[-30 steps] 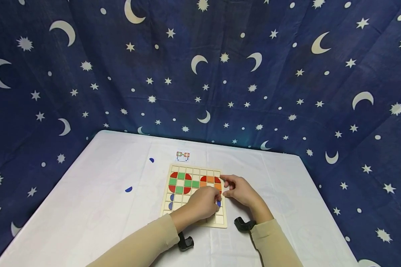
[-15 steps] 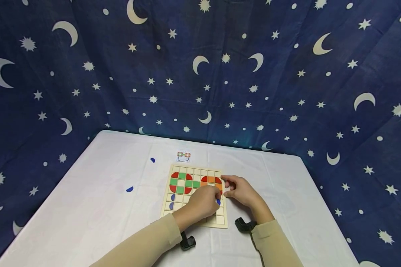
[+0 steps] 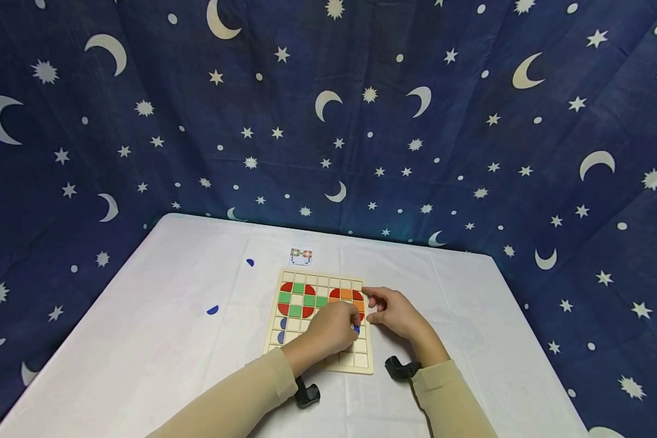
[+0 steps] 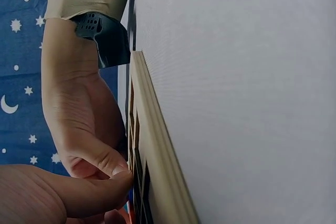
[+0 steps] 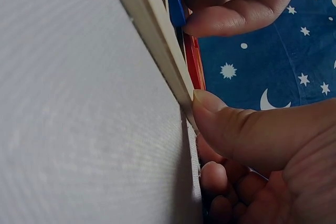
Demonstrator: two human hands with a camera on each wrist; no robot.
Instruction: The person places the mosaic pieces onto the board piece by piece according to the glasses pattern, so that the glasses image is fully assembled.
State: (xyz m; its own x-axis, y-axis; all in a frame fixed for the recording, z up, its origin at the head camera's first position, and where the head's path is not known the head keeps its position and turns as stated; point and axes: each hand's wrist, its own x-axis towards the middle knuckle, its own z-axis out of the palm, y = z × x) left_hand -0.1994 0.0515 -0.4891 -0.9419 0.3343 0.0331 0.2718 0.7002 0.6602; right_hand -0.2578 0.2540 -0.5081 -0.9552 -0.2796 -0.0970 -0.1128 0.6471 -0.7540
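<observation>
1. The left hand (image 3: 328, 331) holds a small blue piece (image 3: 356, 329) in a fingertip grip, fingers curled over it, above the right-hand part of the wooden grid board (image 3: 285, 340).
2. The right hand (image 3: 396, 313) rests at the board's right edge, thumb pressed against the rim and fingers loosely curled, with nothing held in its grip; the right wrist view shows the thumb (image 5: 236, 124) touching the pale edge of the board (image 5: 152, 30).
3. The board lies flat on the white tabletop (image 3: 159, 340), near the person's side of it.
4. On the board sits a red-and-green pattern (image 3: 297, 299) at upper left and a red-and-orange group (image 3: 345, 295) at upper right, just beside the hands.
5. Two more blue pieces (image 3: 281, 330) sit in the board's lower left cells.
6. Two loose blue pieces lie on the tabletop to the left of the board, one near (image 3: 212, 310) and one farther back (image 3: 249, 263).
7. A small pattern card (image 3: 301, 255) lies just beyond the board's far edge.
8. A star-and-moon backdrop (image 3: 328, 121) hangs behind the tabletop.
</observation>
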